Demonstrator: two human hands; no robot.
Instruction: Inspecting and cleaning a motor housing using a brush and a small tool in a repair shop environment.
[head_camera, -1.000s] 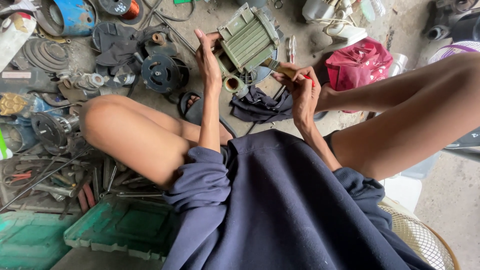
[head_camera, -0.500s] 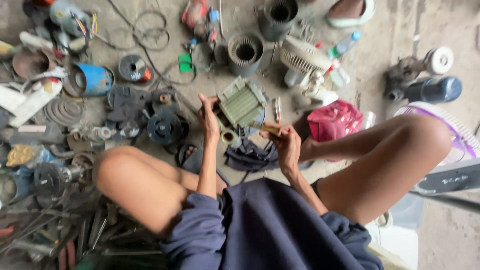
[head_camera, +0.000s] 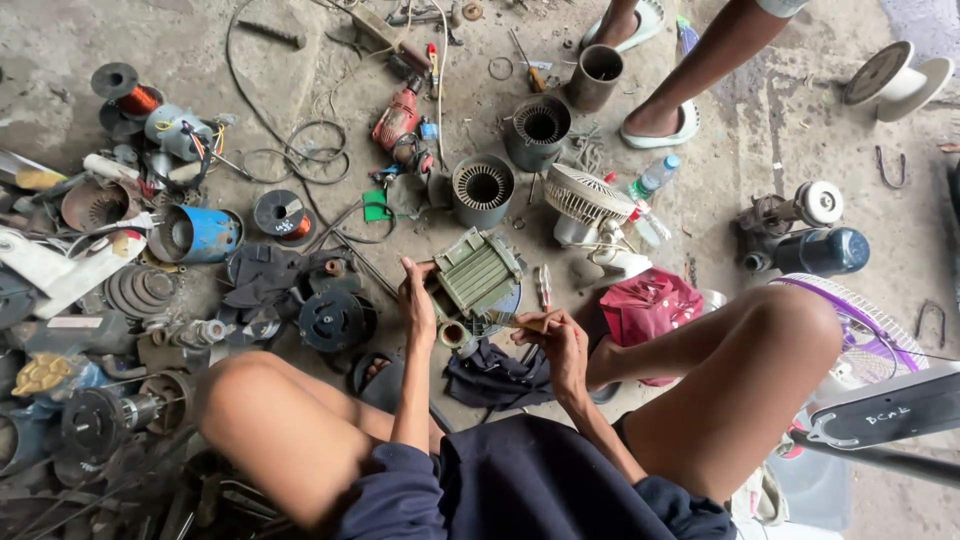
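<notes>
A green finned motor housing (head_camera: 478, 272) is being steadied on the concrete floor (head_camera: 760, 130), in the middle of the scene between the raised knees. The left hand (head_camera: 416, 300) is being pressed against the housing's left edge, fingers curled onto it. A thin wooden-handled tool (head_camera: 528, 323) is being gripped in the right hand (head_camera: 560, 345), which is closed around it just to the right of and nearer than the housing; its tip is being pointed towards the housing's near side. A roll of tape (head_camera: 455, 335) is lying just near of the housing, beside a dark cloth (head_camera: 495, 375). A red bag (head_camera: 650, 305) is sitting to the right. Farther off, two grey stator cylinders (head_camera: 483, 188) and a small white fan (head_camera: 588, 200) are standing. At the far right, another person's sandalled foot (head_camera: 655, 125) is being planted on the floor
</notes>
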